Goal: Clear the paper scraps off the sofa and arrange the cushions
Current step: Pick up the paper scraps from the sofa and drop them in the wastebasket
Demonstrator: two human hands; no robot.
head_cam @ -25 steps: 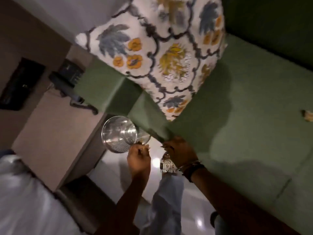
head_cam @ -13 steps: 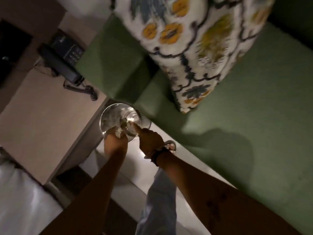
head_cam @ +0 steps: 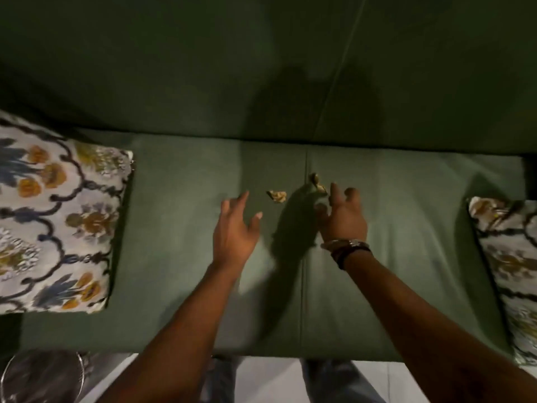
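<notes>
Scrap-clearing is under way: both the left hand (head_cam: 236,228) and the right hand (head_cam: 343,217) hover spread and empty over the sofa (head_cam: 174,216) seat's middle seam, where two paper scraps (head_cam: 277,196) lie near the back edge, needing a pinch next.

dim, greenish | hard hand shadows on sofa (head_cam: 180,228) | edges bowed, perhaps motion-blurred
</notes>
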